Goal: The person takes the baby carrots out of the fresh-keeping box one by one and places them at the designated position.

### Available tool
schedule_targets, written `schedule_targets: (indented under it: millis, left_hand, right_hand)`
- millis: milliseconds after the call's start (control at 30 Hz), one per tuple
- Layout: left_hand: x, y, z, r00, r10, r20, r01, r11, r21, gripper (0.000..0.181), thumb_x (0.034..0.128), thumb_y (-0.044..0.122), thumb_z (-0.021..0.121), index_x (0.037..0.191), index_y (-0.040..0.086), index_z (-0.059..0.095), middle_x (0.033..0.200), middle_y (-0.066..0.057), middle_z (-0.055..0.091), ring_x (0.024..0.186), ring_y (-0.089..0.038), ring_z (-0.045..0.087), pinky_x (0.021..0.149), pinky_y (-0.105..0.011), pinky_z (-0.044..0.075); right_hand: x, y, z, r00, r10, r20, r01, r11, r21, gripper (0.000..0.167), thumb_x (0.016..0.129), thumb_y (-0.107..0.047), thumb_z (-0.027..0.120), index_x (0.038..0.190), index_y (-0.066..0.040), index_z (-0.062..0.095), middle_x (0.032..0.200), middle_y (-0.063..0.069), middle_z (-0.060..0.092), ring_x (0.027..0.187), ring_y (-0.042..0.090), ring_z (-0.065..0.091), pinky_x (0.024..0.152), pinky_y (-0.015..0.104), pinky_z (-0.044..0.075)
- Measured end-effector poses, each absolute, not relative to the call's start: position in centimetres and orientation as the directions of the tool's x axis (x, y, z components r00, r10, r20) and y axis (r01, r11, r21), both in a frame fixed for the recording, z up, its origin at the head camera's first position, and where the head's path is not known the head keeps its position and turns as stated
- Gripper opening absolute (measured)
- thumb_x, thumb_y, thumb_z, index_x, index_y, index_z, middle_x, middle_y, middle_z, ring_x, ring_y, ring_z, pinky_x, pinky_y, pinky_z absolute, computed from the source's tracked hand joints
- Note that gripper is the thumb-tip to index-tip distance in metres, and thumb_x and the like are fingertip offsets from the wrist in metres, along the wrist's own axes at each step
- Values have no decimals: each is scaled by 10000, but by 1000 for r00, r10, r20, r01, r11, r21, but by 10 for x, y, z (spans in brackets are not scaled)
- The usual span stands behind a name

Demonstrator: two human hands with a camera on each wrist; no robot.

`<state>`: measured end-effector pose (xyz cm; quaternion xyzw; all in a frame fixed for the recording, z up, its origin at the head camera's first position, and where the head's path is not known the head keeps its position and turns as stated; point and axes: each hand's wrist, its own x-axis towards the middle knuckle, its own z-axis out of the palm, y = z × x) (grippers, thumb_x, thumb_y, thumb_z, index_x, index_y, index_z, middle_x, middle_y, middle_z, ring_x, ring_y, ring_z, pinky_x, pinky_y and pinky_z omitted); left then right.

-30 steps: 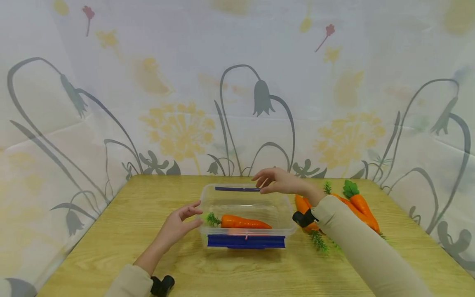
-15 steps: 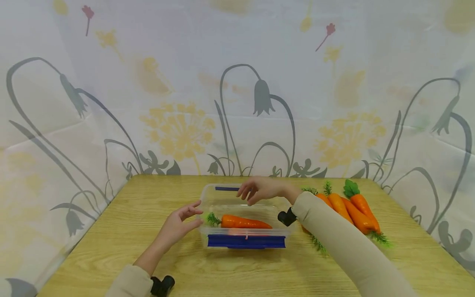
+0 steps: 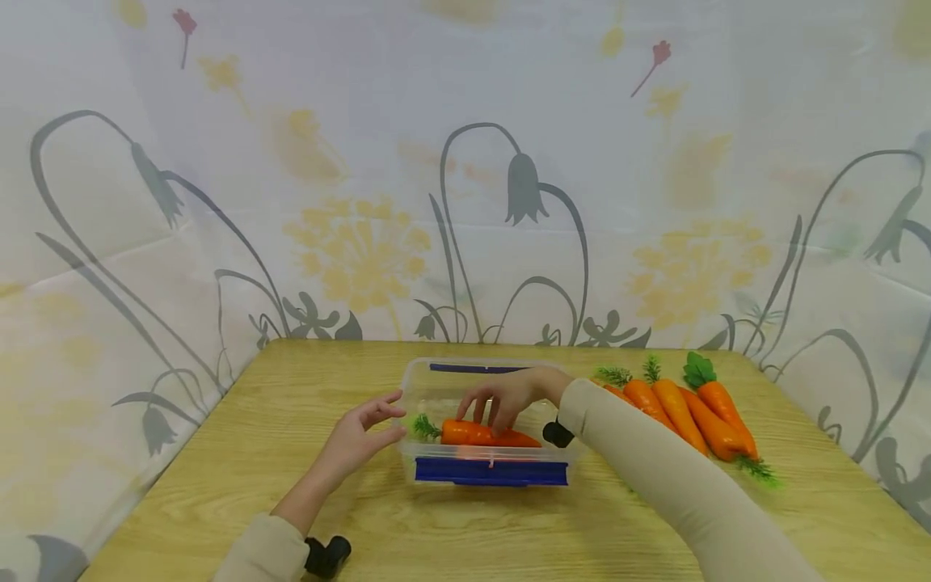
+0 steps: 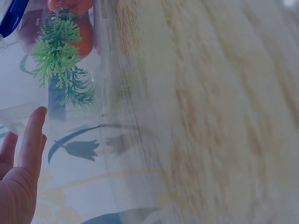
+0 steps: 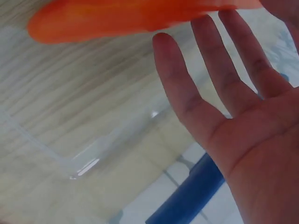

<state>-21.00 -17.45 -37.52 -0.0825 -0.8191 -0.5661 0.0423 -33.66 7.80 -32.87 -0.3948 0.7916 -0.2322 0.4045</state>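
A clear plastic food container (image 3: 489, 470) with blue clips stands lidless on the table. Inside it lies an orange carrot (image 3: 457, 433) with a frilly green top. My right hand (image 3: 512, 396) reaches into the container and pinches the carrot, thumb on the near side and fingers on the far side. In the right wrist view the fingertips (image 5: 163, 41) meet the carrot's edge; the thumb is mostly out of frame. Fingers loosely extended, my left hand (image 3: 356, 436) is at the container's left wall; contact with the rim is hard to tell.
Several more carrots (image 3: 676, 412) lie in a group on the wooden table (image 3: 291, 380) right of the container, partly behind the right sleeve (image 3: 655, 461). A flower-printed cloth (image 3: 349, 145) hangs behind the table.
My right hand has moved left and down from above the container's far right rim onto the carrot inside. The left hand has stayed by the left wall. The view has shifted slightly.
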Motion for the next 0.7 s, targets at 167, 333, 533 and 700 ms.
schedule_targets:
  millis: [167,333,533,700]
  left_hand:
    - [-211,-174,-376,-984,82,161,179,343,922,207,851,110,681,1031,15,645,1400,-19,448,1254,-300,423,945,-482,410]
    - [-212,-173,-376,-982,90,165,186,343,921,217,851,116,682,1040,17,644,1402,-20,447,1244,-298,437,948,-492,404]
    - [-211,-173,-376,-981,85,177,195,347,917,219,843,121,691,1031,18,647,1400,-40,448,1232,-314,446,932,-492,418]
    - [-211,-173,-376,-982,75,175,191,349,918,191,841,104,689,1015,33,655,1395,-38,454,1223,-313,456,929,-483,423]
  right_hand:
    - [-336,78,-333,-314,-830,-461,-473,558,-682,660,801,113,613,1355,-196,432,1171,79,542,976,182,586,711,307,519]
    - [-338,81,-334,-372,-811,-451,-493,584,-645,693,796,124,613,1351,-241,415,1167,73,532,964,186,577,679,298,510]
    - [-341,85,-332,-504,-744,-439,-482,664,-571,781,785,133,631,1378,-311,385,1206,96,483,881,171,546,652,336,498]
    - [-341,88,-332,-507,-733,-454,-516,680,-521,858,771,134,651,1415,-324,317,1198,110,481,768,165,540,613,350,486]
